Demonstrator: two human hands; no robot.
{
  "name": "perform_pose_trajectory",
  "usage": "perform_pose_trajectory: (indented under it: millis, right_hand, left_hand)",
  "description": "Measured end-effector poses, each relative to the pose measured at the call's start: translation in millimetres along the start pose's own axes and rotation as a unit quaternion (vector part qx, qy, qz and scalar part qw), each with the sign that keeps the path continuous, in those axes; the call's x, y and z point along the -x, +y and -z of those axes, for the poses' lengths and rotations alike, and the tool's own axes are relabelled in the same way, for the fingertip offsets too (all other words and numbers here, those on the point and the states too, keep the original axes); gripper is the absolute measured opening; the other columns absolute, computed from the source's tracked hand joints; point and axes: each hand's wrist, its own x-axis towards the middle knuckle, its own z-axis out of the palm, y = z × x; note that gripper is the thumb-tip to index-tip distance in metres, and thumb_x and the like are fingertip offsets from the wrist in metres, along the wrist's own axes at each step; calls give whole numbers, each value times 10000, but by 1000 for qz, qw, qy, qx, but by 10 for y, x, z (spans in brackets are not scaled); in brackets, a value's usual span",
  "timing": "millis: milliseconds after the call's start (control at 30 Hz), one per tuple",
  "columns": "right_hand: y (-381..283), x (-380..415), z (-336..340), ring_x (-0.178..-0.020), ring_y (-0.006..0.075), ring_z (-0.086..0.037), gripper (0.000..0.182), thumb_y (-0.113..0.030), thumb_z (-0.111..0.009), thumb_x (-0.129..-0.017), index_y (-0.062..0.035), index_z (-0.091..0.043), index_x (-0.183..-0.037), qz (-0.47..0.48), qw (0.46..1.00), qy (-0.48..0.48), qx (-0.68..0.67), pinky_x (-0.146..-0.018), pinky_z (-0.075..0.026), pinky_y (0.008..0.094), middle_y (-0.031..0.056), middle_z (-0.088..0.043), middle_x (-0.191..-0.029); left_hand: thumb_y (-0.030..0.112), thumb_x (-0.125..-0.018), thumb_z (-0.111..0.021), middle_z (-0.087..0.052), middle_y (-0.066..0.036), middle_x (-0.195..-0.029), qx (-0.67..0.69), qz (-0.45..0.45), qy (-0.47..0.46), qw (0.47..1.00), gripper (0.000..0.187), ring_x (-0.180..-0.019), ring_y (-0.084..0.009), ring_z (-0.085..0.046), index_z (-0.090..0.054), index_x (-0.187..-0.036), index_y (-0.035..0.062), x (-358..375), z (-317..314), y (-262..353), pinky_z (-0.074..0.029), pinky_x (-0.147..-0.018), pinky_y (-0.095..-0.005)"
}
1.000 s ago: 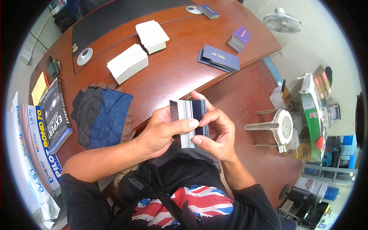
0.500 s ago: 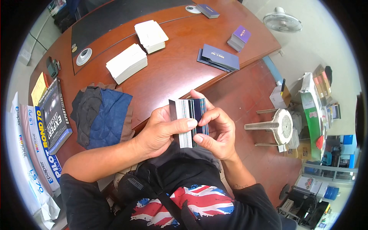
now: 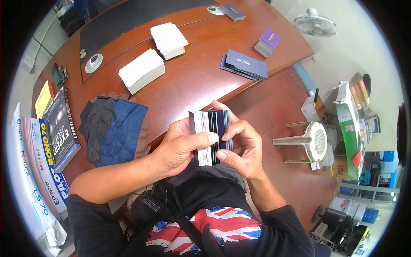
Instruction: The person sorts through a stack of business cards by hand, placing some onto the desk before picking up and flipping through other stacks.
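Note:
A thick stack of cards (image 3: 203,147) stands on edge between my two hands, above my lap. Pale edges show on its left part, dark blue cards with teal edges on its right. My left hand (image 3: 180,145) is closed around the left side, its thumb lying across the card edges. On the right side, my right hand (image 3: 245,150) grips the dark blue cards, thumb low and index finger bent against them. The left fingers are mostly hidden behind the stack.
On the brown desk (image 3: 197,81) lie two white card stacks (image 3: 143,70), dark blue cards (image 3: 246,64), a purple-topped stack (image 3: 269,40) and folded cloth (image 3: 122,130). A book (image 3: 62,128) and paper packs (image 3: 32,171) stand left. A white stool (image 3: 314,141) is right.
My left thumb has shifted very slightly left across the card edges, and the dark gap in the middle of the stack looks wider. The right hand has barely moved.

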Motion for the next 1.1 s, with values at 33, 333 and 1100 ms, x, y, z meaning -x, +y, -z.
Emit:
perform_pose_trajectory:
  millis: [33, 333, 1100]
  right_hand:
    - [-7, 2, -5, -1419, 297, -410, 290, 2, -781, -819, -56, -600, -1039, -5, 1000, 2, -5, -1141, -319, 406, 318, -313, -1566]
    - [-30, 5, 12, -1421, 311, -411, 221, -9, -747, -842, -46, -615, -1015, -7, 999, 3, 49, -1141, -318, 432, 310, -324, -1565]
    - [6, -3, -38, -1459, 327, -358, 287, -9, -797, -802, -52, -627, -1029, 6, 996, 12, 85, -1144, -302, 417, 327, -357, -1543]
  left_hand:
    - [88, -907, -703, -662, -23, -1079, 2, 3, -2, 1000, 326, -974, -100, -642, -598, -1211, 35, 5, -7, 12, -536, -869, -288]
    - [122, -901, -722, -654, -10, -1074, -17, -4, 14, 1000, 344, -977, -91, -632, -596, -1211, 41, 2, -10, -3, -531, -874, -284]
    - [127, -907, -732, -660, -34, -1119, -5, -2, 5, 1000, 377, -1024, -113, -640, -586, -1242, 31, 4, -25, 16, -524, -914, -298]
